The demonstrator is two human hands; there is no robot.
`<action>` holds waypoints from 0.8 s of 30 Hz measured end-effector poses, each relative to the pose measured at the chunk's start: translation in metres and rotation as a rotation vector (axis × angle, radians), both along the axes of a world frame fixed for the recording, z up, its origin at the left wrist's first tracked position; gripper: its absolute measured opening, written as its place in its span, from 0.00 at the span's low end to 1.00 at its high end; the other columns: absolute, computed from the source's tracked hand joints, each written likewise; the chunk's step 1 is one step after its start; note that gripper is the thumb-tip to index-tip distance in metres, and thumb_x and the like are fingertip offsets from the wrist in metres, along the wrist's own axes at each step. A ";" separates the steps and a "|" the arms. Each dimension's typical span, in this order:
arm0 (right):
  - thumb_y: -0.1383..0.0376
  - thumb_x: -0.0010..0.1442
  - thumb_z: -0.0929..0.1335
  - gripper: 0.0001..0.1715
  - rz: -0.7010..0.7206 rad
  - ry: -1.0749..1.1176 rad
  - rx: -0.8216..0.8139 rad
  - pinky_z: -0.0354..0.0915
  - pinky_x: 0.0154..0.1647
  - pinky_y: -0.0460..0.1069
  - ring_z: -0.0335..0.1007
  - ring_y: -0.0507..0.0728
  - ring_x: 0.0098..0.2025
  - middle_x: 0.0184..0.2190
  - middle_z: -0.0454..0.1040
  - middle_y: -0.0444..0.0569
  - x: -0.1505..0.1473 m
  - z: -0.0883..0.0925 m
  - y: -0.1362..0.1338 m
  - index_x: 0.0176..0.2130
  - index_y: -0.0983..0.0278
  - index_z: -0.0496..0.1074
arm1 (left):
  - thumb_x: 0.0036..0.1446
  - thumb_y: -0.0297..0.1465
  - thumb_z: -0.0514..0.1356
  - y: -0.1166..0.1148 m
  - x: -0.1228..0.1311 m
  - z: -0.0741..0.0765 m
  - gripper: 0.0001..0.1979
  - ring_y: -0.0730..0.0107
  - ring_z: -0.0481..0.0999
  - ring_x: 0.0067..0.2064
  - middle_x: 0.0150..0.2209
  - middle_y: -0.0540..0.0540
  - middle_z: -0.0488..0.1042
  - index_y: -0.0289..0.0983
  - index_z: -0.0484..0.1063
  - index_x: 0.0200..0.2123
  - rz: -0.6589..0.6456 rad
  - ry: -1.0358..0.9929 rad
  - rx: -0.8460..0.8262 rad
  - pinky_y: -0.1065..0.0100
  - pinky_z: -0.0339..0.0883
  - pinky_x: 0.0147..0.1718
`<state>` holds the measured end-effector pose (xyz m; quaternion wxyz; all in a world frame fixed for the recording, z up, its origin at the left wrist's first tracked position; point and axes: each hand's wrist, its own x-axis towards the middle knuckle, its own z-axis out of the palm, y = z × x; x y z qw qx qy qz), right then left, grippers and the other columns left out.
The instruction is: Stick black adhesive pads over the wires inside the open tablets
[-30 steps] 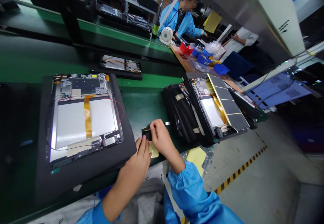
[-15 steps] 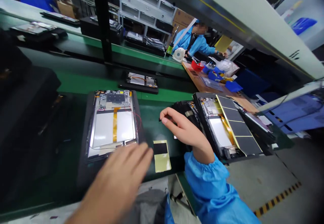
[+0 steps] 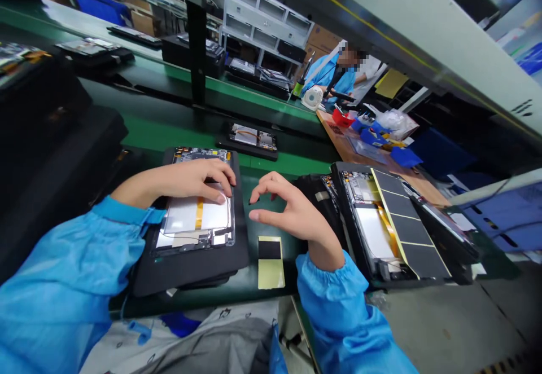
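My left hand [image 3: 199, 179] lies over the opened tablet [image 3: 182, 241], fingers loosely spread, fingertips by its right edge. White battery cells, a gold ribbon strip and a circuit board show inside the tablet, with part of the board hidden under the hand. My right hand [image 3: 288, 205] hovers just right of the tablet, thumb and fingers apart. A small black bit [image 3: 253, 201], too small to name, shows at its index fingertip. Below that hand, a yellow backing sheet [image 3: 271, 275] bears one black rectangular pad [image 3: 270, 249].
Right of me, a stack of opened tablets [image 3: 368, 227] carries a sheet of black pads [image 3: 409, 216]. Another opened tablet [image 3: 249, 137] lies farther back. Dark stacked foam [image 3: 97, 154] stands at left. A co-worker [image 3: 334, 75] sits beyond a small fan [image 3: 312, 97].
My left hand has moved up from the tablet's near edge onto its middle. The right thumb and index finger have parted, and that hand is nearer the tablet. The view has shifted left.
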<state>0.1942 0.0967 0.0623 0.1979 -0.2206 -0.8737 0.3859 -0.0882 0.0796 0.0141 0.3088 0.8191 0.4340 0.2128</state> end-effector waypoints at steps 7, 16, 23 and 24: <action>0.60 0.64 0.74 0.09 -0.106 0.069 -0.054 0.67 0.54 0.53 0.69 0.59 0.53 0.47 0.69 0.49 -0.002 -0.016 -0.009 0.41 0.59 0.73 | 0.61 0.38 0.63 0.020 0.010 0.005 0.11 0.64 0.76 0.47 0.41 0.47 0.80 0.42 0.83 0.31 -0.115 0.012 0.096 0.67 0.66 0.50; 0.63 0.62 0.73 0.08 -0.071 0.096 -0.142 0.67 0.49 0.51 0.69 0.58 0.50 0.45 0.71 0.48 -0.017 -0.033 -0.021 0.40 0.59 0.70 | 0.57 0.33 0.62 0.014 0.029 -0.006 0.07 0.60 0.70 0.44 0.36 0.47 0.75 0.40 0.78 0.29 0.012 0.060 0.227 0.60 0.57 0.49; 0.66 0.61 0.72 0.14 -0.391 0.188 0.075 0.66 0.53 0.52 0.67 0.59 0.50 0.47 0.67 0.50 -0.040 -0.079 -0.055 0.44 0.58 0.65 | 0.55 0.32 0.64 0.014 0.032 -0.010 0.05 0.59 0.71 0.45 0.36 0.48 0.75 0.40 0.78 0.28 0.044 0.077 0.237 0.59 0.55 0.50; 0.66 0.61 0.71 0.14 -0.396 0.191 0.068 0.66 0.53 0.52 0.67 0.59 0.50 0.47 0.67 0.50 -0.040 -0.081 -0.057 0.45 0.58 0.65 | 0.55 0.32 0.64 0.015 0.031 -0.010 0.05 0.59 0.71 0.45 0.36 0.48 0.76 0.40 0.78 0.29 0.041 0.076 0.235 0.59 0.56 0.50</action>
